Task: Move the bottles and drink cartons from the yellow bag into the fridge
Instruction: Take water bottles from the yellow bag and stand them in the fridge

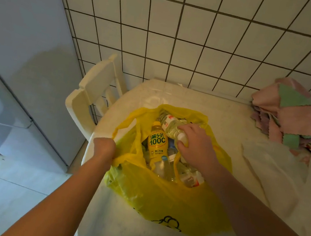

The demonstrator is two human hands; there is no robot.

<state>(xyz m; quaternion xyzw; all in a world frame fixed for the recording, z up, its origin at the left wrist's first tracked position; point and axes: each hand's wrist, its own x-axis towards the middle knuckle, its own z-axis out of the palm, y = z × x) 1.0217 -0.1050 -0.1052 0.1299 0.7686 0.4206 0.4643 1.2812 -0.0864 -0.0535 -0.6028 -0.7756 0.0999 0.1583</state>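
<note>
Gripping: right hand, centre of the frame, fingers curled round the capped neck end of a clear bottle with pale liquid.
Clear bottle: tilted, cap toward the hand, base toward the far rim of the yellow bag; red and white label, writing too small to read.
Left hand: closed in a fist on the bag's left handle, at left of centre, pulling the mouth wide.
Yellow bag: thin plastic, resting on the white table in the middle of the frame; black outline drawing printed on its near side, cut off by folds, no words legible.
Yellow bottle: lying inside the bag just left of the clear bottle; yellow cap, yellow label with large "100C" under two Chinese characters and an exclamation mark; smaller print lower down unreadable.
Other contents: more clear plastic bottles lower in the bag, one with a red and white label at the right; drink cartons not distinguishable.
Fridge: pale grey, filling the left side of the frame, doors shut.
Chair: cream, between fridge and table.
Cloths: pink, green and lilac pile at the right edge of the frame, on the table.
Wall: white square tiles, dark grout, upper half of the frame.
</note>
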